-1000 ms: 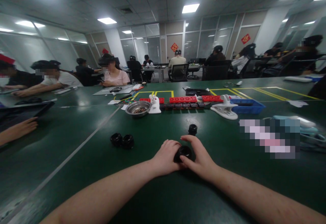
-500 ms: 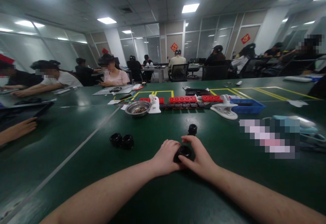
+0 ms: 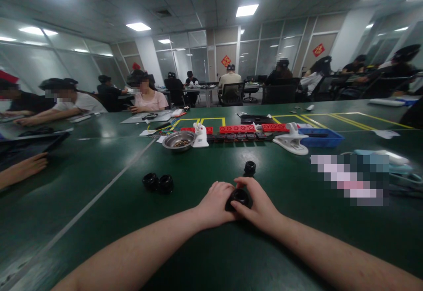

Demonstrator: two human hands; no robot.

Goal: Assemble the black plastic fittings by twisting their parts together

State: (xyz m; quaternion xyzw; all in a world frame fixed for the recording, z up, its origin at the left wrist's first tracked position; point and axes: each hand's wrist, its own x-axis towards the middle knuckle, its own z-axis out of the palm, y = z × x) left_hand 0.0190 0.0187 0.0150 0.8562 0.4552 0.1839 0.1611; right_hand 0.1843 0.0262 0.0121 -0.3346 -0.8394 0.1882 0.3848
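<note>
My left hand (image 3: 216,203) presses close against the left side of a glossy black ring-shaped piece (image 3: 240,196) with a hole in its top. Around the right side of the same piece curl the thumb and index finger of my right hand (image 3: 262,203). The lower part of the piece is hidden by my hands. Just beyond my fingers stands a smaller-looking black round piece (image 3: 250,168). To the left, two similar black pieces (image 3: 158,183) sit side by side on the green table (image 3: 194,255).
A metal bowl (image 3: 178,142) with small parts stands ahead, beside a white clamp (image 3: 200,136). Red strips (image 3: 238,129) run toward another white clamp (image 3: 291,141) and a blue tray (image 3: 322,137). At left, a co-worker's hand (image 3: 31,167) rests by a dark tray. Several people sit farther back.
</note>
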